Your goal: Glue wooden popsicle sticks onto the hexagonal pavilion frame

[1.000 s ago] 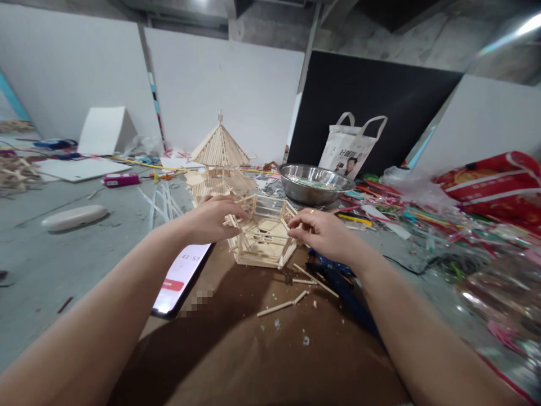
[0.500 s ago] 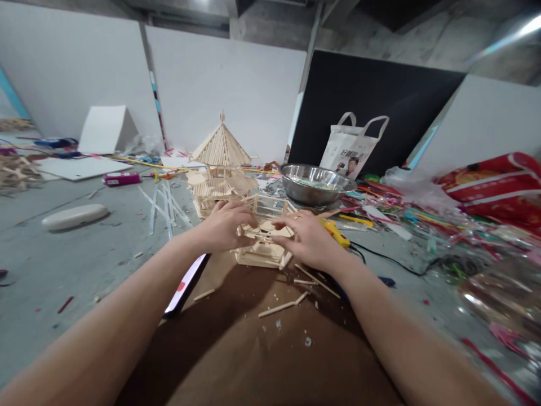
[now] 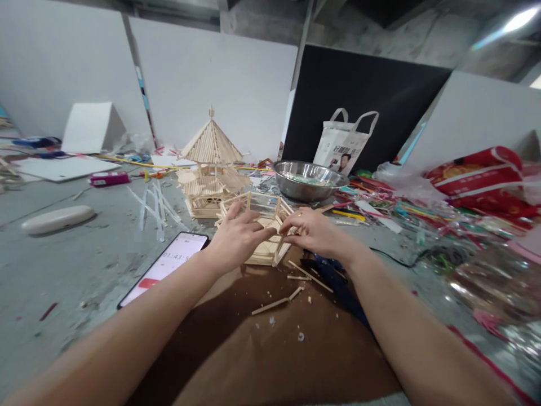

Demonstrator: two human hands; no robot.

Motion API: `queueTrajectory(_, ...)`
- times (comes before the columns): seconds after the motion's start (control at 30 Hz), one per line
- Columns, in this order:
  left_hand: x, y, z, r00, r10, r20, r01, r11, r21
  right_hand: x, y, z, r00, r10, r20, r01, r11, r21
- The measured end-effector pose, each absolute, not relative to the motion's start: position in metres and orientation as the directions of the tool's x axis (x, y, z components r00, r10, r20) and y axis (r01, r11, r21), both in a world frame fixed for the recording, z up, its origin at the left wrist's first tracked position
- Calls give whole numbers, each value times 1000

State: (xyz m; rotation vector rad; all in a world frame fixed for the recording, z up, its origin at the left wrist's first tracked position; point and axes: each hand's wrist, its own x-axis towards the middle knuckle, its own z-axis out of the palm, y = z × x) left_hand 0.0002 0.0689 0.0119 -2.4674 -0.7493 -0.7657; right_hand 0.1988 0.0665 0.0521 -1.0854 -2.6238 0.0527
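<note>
A small hexagonal frame of wooden sticks (image 3: 264, 211) stands at the far edge of a brown board (image 3: 270, 344). My left hand (image 3: 236, 237) lies over its near left side, thumb and fingers curled on the sticks. My right hand (image 3: 310, 231), with a ring on one finger, pinches the frame's right edge. Both hands meet over the middle of the frame. Loose wooden sticks (image 3: 274, 304) and crumbs lie on the board just in front. A finished stick pagoda (image 3: 209, 163) with a pointed roof stands behind the frame.
A phone (image 3: 164, 268) with a lit timer screen lies left of the board. Behind are a steel bowl (image 3: 308, 180), a white tote bag (image 3: 344, 144), clear rods (image 3: 152, 206) and a white oval case (image 3: 57, 219). Coloured wrappers and red packets (image 3: 477, 180) litter the right side.
The view has shifted a little to the right. My hands came together over the stick frame, then my left hand slid further across its near side. The phone screen shows more fully now.
</note>
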Motion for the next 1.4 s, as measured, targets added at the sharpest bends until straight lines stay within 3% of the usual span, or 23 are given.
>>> queueTrajectory(0.9, 0, 71, 10, 725, 323, 608, 616, -700, -362, 196, 67, 44, -648, 712, 270, 713, 692, -115)
queueTrajectory(1.4, 1, 73, 7, 675, 331, 659, 627, -729, -276, 197, 67, 47, -651, 724, 229, 710, 687, -155)
